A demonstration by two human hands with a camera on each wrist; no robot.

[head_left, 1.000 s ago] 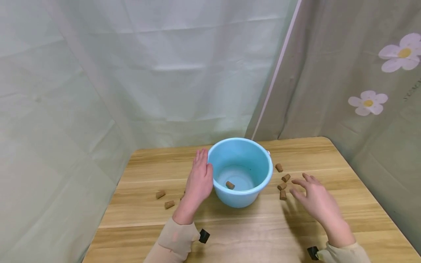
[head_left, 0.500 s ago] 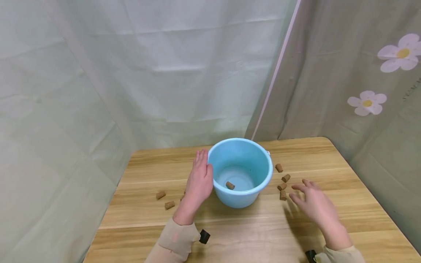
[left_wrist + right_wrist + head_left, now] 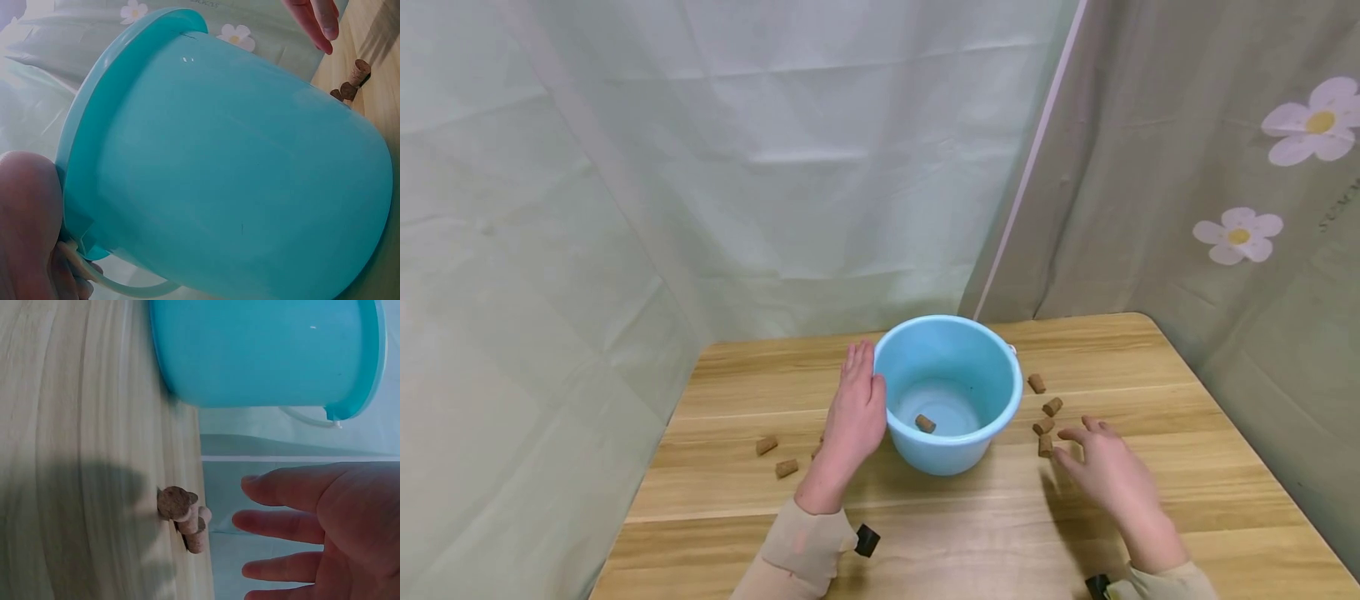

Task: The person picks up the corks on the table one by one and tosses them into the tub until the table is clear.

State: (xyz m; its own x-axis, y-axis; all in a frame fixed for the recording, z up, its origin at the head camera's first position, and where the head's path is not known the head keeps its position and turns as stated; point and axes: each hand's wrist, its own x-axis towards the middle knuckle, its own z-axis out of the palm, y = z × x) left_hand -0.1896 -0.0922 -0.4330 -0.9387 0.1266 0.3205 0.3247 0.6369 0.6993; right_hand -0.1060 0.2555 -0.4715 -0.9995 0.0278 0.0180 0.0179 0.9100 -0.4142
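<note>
A light blue bucket [image 3: 943, 457] stands upright on the wooden table, with one cork [image 3: 925, 423] lying on its bottom. My left hand [image 3: 854, 417] rests against the bucket's left rim, fingers extended along the outside. In the left wrist view the hand touches the rim beside the pale bucket handle [image 3: 134, 290]. My right hand [image 3: 1112, 467] hovers right of the bucket, fingers spread and holding nothing. Its fingertips are near the closest cork [image 3: 1045, 446] of a small row; the right wrist view shows a gap between fingers [image 3: 275, 525] and corks [image 3: 175, 504].
Left of the bucket lie two corks, a farther cork [image 3: 766, 445] and a nearer cork [image 3: 786, 468]; something brown is partly hidden behind my left forearm. The wooden table [image 3: 715, 492] meets a pale curtain [image 3: 820, 208] at the back and sides.
My right hand has moved slightly left and toward me, lower over the corks at right. My left hand, the bucket and the corks have stayed in place.
</note>
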